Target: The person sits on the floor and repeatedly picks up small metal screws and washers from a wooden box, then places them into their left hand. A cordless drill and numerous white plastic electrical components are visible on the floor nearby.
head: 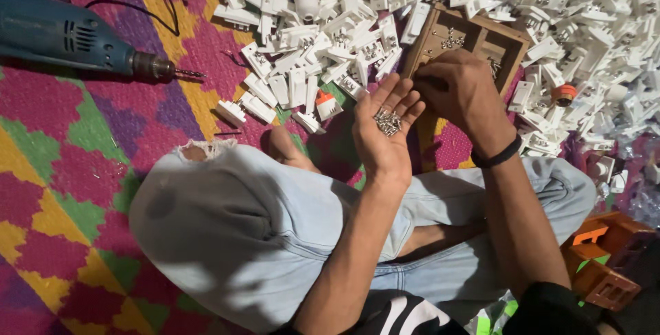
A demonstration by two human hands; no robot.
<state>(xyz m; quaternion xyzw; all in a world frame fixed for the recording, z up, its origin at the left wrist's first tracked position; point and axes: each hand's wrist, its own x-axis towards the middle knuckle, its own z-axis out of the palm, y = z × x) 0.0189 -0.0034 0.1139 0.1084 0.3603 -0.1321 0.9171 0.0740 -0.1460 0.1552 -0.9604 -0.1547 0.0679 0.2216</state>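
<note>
**Trainee:** What is the state of each hand?

**Instructor:** The left hand (382,131) is spread flat, palm up, cupping a small heap of screws (388,123). The right hand (462,92) is curled, knuckles up, with its fingertips down in the wooden tray (509,37); whether they pinch a screw cannot be told, since the fingertips are hidden. A black wristband (496,157) sits on that wrist.

**Trainee:** Where do the parts lie?

**Instructor:** The tray lies just beyond the hands, with more loose screws in its far compartment. The pile of white plastic socket parts (385,5) spreads around it to the far left and right. A blue electric drill (69,36) lies well apart at the far left, on the patterned mat (75,163).

**Trainee:** How is this step best done?

**Instructor:** In my judgement: keep the open palm level and slightly hollowed, held close beside the tray so the transfer path is short. Take few screws per pinch. Keep the palm over the tray or the lap, since a dropped screw would likely be hard to find on the mat.
</note>
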